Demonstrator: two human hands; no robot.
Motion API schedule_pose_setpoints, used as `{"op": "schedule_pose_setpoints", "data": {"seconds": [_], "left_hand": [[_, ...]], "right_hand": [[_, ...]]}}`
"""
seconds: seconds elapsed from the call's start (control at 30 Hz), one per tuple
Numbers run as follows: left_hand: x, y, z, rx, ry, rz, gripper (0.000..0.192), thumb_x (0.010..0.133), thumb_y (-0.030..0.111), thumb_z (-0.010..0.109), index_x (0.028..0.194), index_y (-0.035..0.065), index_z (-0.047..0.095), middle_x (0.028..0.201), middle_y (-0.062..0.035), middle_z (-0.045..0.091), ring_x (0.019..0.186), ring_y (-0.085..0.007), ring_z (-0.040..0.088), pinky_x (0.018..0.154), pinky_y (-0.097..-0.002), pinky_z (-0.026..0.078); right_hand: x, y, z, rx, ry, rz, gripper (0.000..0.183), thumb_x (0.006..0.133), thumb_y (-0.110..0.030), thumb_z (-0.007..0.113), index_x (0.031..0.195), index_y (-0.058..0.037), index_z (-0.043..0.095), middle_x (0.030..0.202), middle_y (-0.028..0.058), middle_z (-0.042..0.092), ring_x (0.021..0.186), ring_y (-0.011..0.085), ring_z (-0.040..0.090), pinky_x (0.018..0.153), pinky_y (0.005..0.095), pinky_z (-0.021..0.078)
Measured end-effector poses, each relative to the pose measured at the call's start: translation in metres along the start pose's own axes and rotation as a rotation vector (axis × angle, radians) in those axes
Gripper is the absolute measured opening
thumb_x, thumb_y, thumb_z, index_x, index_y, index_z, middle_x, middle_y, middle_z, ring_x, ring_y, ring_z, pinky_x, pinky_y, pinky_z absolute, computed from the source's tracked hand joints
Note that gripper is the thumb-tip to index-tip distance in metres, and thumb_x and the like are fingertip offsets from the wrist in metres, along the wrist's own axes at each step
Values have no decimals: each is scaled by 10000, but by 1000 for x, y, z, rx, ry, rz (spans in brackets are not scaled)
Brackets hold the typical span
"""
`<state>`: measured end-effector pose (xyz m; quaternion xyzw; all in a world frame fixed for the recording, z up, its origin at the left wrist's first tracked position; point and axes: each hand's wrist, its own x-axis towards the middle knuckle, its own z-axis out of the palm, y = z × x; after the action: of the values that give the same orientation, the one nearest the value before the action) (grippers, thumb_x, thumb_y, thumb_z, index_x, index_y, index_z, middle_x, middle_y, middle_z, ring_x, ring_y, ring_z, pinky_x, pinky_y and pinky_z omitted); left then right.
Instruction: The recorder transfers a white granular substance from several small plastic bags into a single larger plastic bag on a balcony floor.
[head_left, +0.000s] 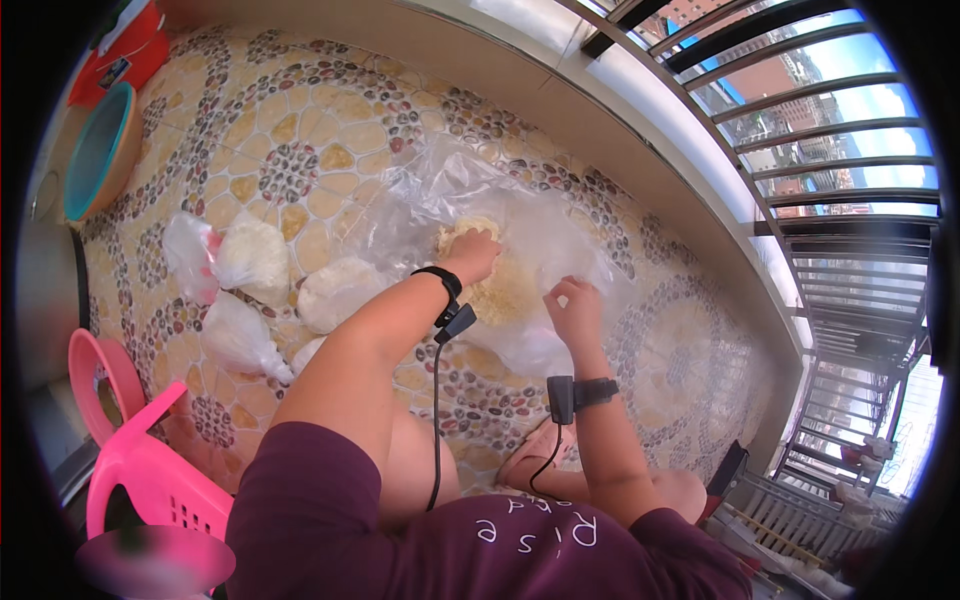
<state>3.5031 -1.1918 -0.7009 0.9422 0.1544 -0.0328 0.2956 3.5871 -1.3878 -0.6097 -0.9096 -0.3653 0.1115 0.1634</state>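
Note:
A clear plastic sheet or bag (442, 176) lies spread and crumpled on the patterned floor in front of me. My left hand (472, 256) is closed over a pale yellow clump (466, 226) of soft or shredded material on the plastic. Loose, pale yellow grainy bits (504, 300) lie just below that hand, seen through or on the film. To the right, my right hand (576, 311) has its thumb and forefinger pinched at the edge of the plastic. Both wrists wear black straps with corded devices.
Knotted bags of whitish material (255, 259) lie to the left, near another white bag (341, 292). A pink plastic chair (142, 465), a pink basin (79, 375), a teal-lined basin (101, 154) and a red bucket (142, 52) line the left. A barred railing (810, 157) runs along the right.

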Motion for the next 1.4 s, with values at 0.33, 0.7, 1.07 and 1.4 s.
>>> {"op": "schedule_pose_setpoints", "data": {"seconds": [0.33, 0.7, 1.07, 1.4], "left_hand": [[19, -43, -26, -464, 358, -321, 113, 776, 179, 604, 787, 76, 559, 721, -81, 578, 676, -240, 552, 627, -348, 452], [-6, -38, -57, -1028, 71, -460, 183, 776, 171, 667, 904, 67, 587, 761, -11, 550, 618, -98, 502, 524, -237, 410], [-18, -38, -52, -1346, -98, -533, 119, 842, 119, 584, 942, 54, 593, 830, -30, 601, 655, -123, 567, 592, -273, 488], [-19, -78, -1, -789, -381, -683, 443, 772, 151, 668, 1166, 22, 511, 998, -136, 603, 843, -252, 576, 648, -421, 445]], "right_hand": [[4, -6, -14, 398, 130, 64, 97, 705, -112, 670, 702, -41, 603, 881, 122, 595, 762, 250, 580, 651, 335, 466], [27, -16, -41, 628, 223, 59, 99, 759, -45, 590, 836, -37, 528, 699, 16, 561, 627, 76, 533, 570, 225, 429], [33, -15, -51, 643, 222, 66, 87, 791, 21, 523, 862, -21, 496, 739, 4, 536, 666, 68, 515, 626, 195, 426], [26, -18, -58, 998, 200, 90, 296, 758, -1, 564, 1047, -14, 499, 777, 14, 555, 664, 108, 516, 624, 218, 419]]}}
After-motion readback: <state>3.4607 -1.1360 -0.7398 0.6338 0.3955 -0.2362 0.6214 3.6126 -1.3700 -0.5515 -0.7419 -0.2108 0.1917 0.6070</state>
